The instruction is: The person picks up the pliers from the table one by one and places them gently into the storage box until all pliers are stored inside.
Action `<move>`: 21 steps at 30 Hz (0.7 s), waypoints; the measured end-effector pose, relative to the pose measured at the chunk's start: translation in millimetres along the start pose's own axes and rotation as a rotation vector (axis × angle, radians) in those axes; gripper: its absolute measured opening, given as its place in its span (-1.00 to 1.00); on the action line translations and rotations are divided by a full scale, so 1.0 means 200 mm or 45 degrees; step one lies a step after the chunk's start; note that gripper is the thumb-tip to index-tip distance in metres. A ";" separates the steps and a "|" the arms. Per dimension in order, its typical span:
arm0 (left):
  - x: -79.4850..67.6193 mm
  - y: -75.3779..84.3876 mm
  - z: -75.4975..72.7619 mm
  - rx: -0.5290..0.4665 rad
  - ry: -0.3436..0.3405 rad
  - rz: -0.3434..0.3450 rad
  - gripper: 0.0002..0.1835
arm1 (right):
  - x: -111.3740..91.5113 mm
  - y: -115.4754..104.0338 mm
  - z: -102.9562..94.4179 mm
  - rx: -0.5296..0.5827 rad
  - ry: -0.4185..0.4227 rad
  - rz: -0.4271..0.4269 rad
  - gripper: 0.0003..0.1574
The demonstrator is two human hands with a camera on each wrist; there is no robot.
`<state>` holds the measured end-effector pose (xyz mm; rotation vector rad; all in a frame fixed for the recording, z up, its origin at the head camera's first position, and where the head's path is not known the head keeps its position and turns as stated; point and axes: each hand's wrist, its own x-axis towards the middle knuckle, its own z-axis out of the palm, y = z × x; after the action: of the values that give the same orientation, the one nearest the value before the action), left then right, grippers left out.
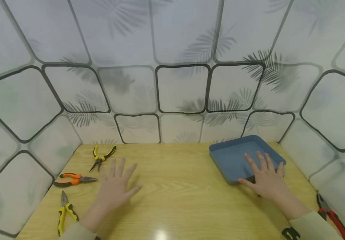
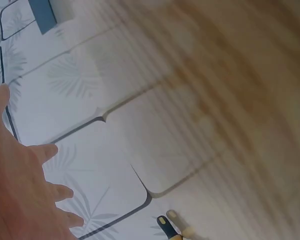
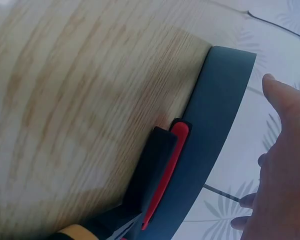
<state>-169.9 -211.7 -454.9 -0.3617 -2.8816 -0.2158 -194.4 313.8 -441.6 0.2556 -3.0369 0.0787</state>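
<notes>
My left hand point(image 1: 115, 191) is spread flat-fingered over the left part of the wooden table, holding nothing. Nearest its fingers are needle-nose pliers with yellow-black handles point(image 1: 99, 160) and orange-black needle-nose pliers point(image 1: 75, 180). Yellow-black pliers point(image 1: 62, 210) lie by the left forearm, handles spread. On the right, my right hand point(image 1: 268, 181) has its fingers fanned out, overlapping the near corner of a blue-grey tray point(image 1: 232, 163); its palm is empty. The right wrist view shows a red-and-black handle point(image 3: 176, 150) against the tray's outer wall point(image 3: 222, 85), mostly hidden by the hand in the head view.
Red-handled pliers point(image 1: 330, 213) lie at the right edge, beside the right sleeve. Patterned fabric walls point(image 1: 181, 86) enclose the table point(image 1: 172, 180) at the back and both sides. A dark piece with a yellow-orange band point(image 3: 80, 232) shows low in the right wrist view.
</notes>
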 end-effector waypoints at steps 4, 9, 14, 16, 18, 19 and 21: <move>0.02 0.03 0.01 -0.021 0.008 0.019 -0.14 | 0.02 0.02 0.01 -0.006 0.004 0.010 0.36; 0.05 0.08 0.03 -0.044 0.010 0.054 -0.15 | 0.03 0.05 0.04 -0.009 0.017 0.017 0.36; 0.09 0.13 0.05 -0.080 0.007 0.096 -0.16 | 0.05 0.09 0.06 -0.026 0.046 0.028 0.35; 0.10 0.15 0.05 -0.100 -0.006 0.111 -0.17 | 0.06 0.10 0.07 -0.033 0.056 0.031 0.34; 0.12 0.17 0.07 -0.115 -0.021 0.127 -0.17 | 0.06 0.11 0.07 -0.035 0.059 0.034 0.33; 0.13 0.18 0.08 -0.115 -0.030 0.133 -0.16 | 0.06 0.11 0.06 -0.038 0.057 0.038 0.33; 0.16 0.21 0.09 -0.106 -0.049 0.150 -0.15 | 0.07 0.12 0.06 -0.041 0.056 0.044 0.32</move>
<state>-192.7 -162.0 -460.5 -0.5545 -2.8835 -0.3119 -212.7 334.3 -453.4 0.1961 -2.9963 0.0378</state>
